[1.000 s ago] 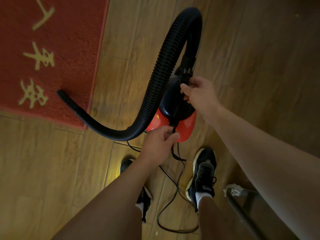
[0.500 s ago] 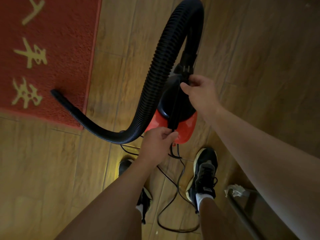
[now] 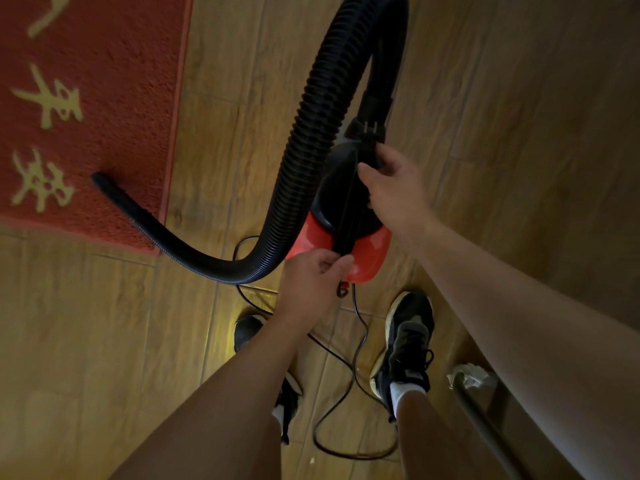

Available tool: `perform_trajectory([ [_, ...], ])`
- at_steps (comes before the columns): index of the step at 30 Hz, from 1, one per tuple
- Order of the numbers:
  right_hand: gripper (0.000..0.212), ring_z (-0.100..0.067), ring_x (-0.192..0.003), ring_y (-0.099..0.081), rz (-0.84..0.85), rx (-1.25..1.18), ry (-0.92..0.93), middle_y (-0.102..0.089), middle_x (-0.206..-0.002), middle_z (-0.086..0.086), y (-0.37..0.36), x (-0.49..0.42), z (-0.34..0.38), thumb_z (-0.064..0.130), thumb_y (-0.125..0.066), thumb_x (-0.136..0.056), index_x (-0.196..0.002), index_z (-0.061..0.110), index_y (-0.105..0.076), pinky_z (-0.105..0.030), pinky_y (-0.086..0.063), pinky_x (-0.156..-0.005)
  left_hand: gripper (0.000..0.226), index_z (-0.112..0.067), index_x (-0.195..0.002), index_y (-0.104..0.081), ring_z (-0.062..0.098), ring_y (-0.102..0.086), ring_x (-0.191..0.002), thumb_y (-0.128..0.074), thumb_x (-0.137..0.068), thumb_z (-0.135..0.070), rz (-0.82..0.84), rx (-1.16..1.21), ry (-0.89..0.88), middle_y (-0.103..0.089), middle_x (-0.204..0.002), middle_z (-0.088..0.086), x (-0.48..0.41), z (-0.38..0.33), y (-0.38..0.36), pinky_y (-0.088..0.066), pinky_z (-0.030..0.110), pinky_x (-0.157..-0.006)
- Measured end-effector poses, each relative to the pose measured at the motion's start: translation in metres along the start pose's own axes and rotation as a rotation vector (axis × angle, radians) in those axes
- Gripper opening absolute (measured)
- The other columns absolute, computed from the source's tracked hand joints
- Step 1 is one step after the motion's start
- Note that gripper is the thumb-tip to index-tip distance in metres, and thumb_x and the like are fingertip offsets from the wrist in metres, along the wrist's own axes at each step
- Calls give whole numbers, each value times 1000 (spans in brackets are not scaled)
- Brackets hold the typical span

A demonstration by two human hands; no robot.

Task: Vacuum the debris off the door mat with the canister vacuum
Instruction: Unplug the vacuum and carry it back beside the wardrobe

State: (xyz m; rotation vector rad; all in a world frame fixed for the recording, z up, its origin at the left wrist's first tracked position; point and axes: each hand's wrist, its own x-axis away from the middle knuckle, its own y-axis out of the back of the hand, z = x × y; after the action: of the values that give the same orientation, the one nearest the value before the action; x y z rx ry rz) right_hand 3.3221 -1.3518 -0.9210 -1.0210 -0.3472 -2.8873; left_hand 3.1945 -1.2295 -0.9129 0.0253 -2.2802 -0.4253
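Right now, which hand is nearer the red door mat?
Left. The left hand grips the near end of the black handle; the right hand holds its far end, farther from the door mat.

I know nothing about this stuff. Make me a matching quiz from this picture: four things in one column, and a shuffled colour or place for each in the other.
Things:
1. hose
2. door mat
3. power cord
4. canister

Descriptions:
A. red with gold characters
B. loops on the floor between the shoes
C. black above, red below
D. black and ribbed, its end over the mat

Pairs: 1-D, 2-A, 3-B, 4-C.
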Motion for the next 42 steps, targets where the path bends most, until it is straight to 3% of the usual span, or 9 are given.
perform_trajectory([
  [3, 32, -10, -105, -71, 25, -12, 1, -74, -109, 9, -2, 4, 2, 21, -56, -101, -130, 28, -66, -41, -59, -93, 11, -25, -85, -74, -12, -63, -67, -71, -95, -27, -1, -17, -1, -68, -64, -26, 3, -4, 4, -42, 5, -62],
  [7, 31, -10, -107, -70, 28, -44, 22, -75, -112, 5, -4, 9, 2, 15, -53, -104, -131, 22, -65, -34, -58, -96, 9, -18, -98, -75, -14, -64, -73, -73, -93, -25, -26, 12, -4, -68, -68, -27, 9, -6, 8, -43, 3, -65],
  [12, 27, -9, -86, -73, -66, -35, 6, -74, -95, 2, -7, 14, 2, 21, -58, -102, -130, 20, -58, -24, -59, -74, 15, -25, -104, -69, -12, -65, -84, -76, -91, -27, -49, -7, -49, -70, -89, -20, 22, -10, 9, -48, 6, -74],
  [16, 13, -16, -71, -67, -154, 35, -40, -65, -81, 1, -10, 15, 1, 30, -63, -99, -95, 29, -51, -37, -55, -66, 28, -21, -115, -70, -2, -67, -94, -76, -90, -30, -46, -42, -87, -71, -104, -12, 30, -14, 10, -55, 22, -82],
  [23, 38, -38, -77, -72, -29, 160, -138, -72, -80, -19, -7, 14, 13, 37, -54, -100, -80, 6, -65, -61, -57, -70, 27, -30, -116, -65, -1, -66, -96, -75, -92, -22, 21, -27, -268, -69, -101, -17, 53, -47, 31, -52, 13, -79],
  [29, 30, -29, -80, -75, 17, 102, -204, -75, -79, -11, -9, 9, 12, 34, -50, -101, -83, 13, -63, -56, -60, -81, 19, -15, -112, -70, 9, -69, -84, -73, -93, -15, -165, -42, -505, -72, -90, -9, 61, -83, 59, -55, 20, -73],
  [34, 36, -32, -80, -74, 16, 162, -194, -74, -83, -15, -9, 8, 8, 42, -49, -97, -86, 12, -64, -56, -60, -80, 22, -26, -105, -64, 12, -63, -76, -74, -88, -18, -322, -59, -582, -64, -84, -9, 55, -91, 76, -53, 23, -67],
  [39, 33, -27, -76, -75, 3, 142, -177, -75, -79, -11, -11, 9, 10, 32, -47, -105, -89, 8, -63, -52, -61, -81, 41, -27, -115, -57, -3, -51, -93, -79, -81, -28, -385, -166, -537, -50, -101, -20, 45, -75, 83, -44, 15, -82],
  [42, 31, -28, -77, -75, -12, 116, -178, -75, -80, -11, -13, 9, 6, 33, -47, -105, -89, 10, -62, -54, -60, -82, 59, -27, -130, -51, 5, -51, -114, -84, -81, -30, -314, -172, -469, -49, -117, -21, 38, -65, 84, -48, 35, -101],
])
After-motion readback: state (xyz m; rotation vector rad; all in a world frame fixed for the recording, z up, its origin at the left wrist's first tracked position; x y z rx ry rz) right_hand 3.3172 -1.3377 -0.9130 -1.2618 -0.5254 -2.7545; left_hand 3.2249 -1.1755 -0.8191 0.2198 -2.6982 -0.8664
